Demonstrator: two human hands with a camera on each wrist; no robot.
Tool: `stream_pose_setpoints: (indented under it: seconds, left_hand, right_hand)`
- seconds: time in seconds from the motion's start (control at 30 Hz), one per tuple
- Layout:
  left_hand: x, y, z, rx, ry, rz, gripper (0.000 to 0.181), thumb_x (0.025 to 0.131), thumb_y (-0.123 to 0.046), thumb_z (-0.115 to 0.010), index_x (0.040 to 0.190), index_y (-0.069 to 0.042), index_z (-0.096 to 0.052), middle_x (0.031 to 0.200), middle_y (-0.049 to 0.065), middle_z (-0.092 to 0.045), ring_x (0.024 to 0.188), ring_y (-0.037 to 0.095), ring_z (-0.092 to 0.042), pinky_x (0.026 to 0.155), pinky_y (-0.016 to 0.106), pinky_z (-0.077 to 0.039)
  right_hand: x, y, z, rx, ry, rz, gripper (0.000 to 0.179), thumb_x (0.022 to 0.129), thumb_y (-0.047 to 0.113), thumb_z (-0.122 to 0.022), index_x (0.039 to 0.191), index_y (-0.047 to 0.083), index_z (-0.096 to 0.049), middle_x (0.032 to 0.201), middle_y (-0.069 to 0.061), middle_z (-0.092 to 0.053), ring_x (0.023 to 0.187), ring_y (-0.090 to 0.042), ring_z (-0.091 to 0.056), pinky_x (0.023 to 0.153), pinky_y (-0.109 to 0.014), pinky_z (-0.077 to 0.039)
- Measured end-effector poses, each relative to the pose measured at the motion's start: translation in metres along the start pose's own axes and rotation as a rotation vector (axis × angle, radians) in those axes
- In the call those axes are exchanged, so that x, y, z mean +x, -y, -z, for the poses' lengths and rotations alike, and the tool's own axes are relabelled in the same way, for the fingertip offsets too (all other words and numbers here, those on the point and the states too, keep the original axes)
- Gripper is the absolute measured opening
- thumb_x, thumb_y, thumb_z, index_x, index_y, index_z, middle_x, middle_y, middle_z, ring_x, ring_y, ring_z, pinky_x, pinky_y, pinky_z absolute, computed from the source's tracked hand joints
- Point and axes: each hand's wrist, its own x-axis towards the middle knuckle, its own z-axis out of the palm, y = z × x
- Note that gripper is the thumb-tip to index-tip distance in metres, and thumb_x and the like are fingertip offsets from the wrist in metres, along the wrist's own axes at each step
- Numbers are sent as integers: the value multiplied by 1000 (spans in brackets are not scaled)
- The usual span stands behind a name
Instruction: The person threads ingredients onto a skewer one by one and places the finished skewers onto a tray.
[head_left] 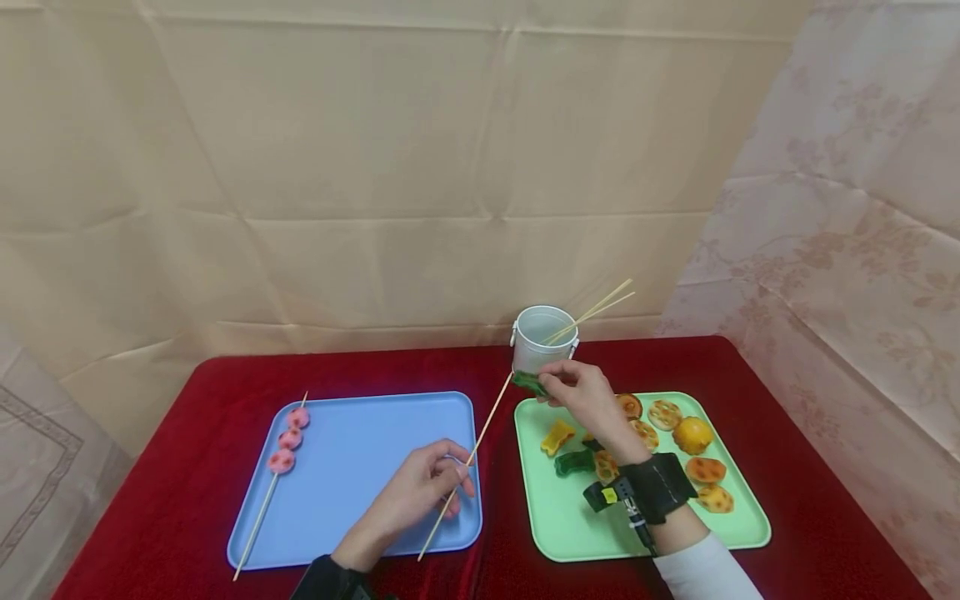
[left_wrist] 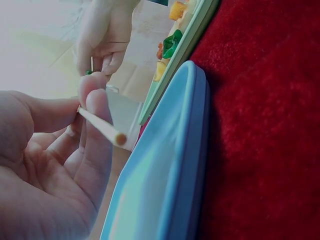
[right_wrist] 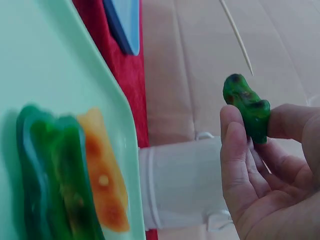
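My left hand [head_left: 423, 487] pinches a thin wooden skewer [head_left: 491, 414] between thumb and fingers, over the right side of the blue tray [head_left: 360, 475]. The skewer slants up and away, its pointed tip toward my right hand [head_left: 588, 400]. That hand holds a green pepper piece [right_wrist: 246, 107] between thumb and fingertips, above the far left of the green tray [head_left: 540, 525]. In the right wrist view the skewer's point [right_wrist: 250, 70] stands just short of the pepper piece. Nothing is threaded on the length of this skewer that shows.
A finished-looking skewer with three pink round pieces [head_left: 282, 461] lies along the blue tray's left side. Yellow, orange and green food pieces [head_left: 693, 435] lie on the green tray. Behind it stands a white bucket [head_left: 534, 354] with several skewers [head_left: 600, 307]. Red cloth [head_left: 187, 467] covers the table.
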Motion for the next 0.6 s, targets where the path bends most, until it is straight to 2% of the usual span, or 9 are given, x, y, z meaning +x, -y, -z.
stream_pose_setpoints:
  seconds: [0.23,0.37,0.6]
  left_hand:
    - [-1,1,-1,28,48,7,17,102,0,-56,116,10,-58,86,22,-70,58,15,-59,58,25,-52]
    - [0,2,-2,31,58,2,17,103,-2,-56,115,10,-58,86,21,-71,58,15,-59,58,25,-52]
    - [0,1,-2,34,61,13,17,104,-3,-56,116,10,-58,85,20,-71,59,16,-59,58,25,-52]
  right_hand:
    - [2,3,-5,57,-36,-25,25,102,13,-65,118,-6,-69,107,-20,-70,88,-28,-73,78,-31,-60]
    - [2,5,-7,91,-36,-28,26,102,13,-65,118,-7,-68,106,-21,-70,88,-28,-74,78,-29,-60]
    - [2,2,-9,84,-36,-25,25,102,14,-66,117,-5,-70,105,-19,-71,88,-27,-73,79,-29,-60]
